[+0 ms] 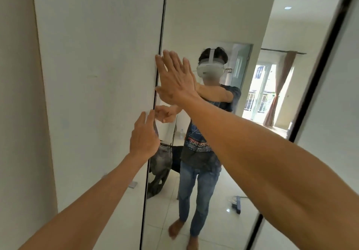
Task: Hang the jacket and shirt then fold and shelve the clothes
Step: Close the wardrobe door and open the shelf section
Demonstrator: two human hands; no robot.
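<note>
A mirrored wardrobe door (204, 26) with a dark frame fills the middle of the head view, next to a plain white door panel (97, 55) on its left. My right hand (174, 80) presses flat on the mirror near its left edge, fingers straight and spread. Lower down, my left hand (144, 135) reaches the same edge with its fingertips at the dark frame strip. Neither hand holds clothing. In the mirror, dark grey clothes (161, 164) hang over a piece of furniture behind me.
The mirror reflects a person wearing a white headset, a tiled floor, a power strip (238, 204) lying on it, and a curtained window (272, 94). A second dark-framed panel (330, 74) stands at the right. A white wall (17, 94) borders the left.
</note>
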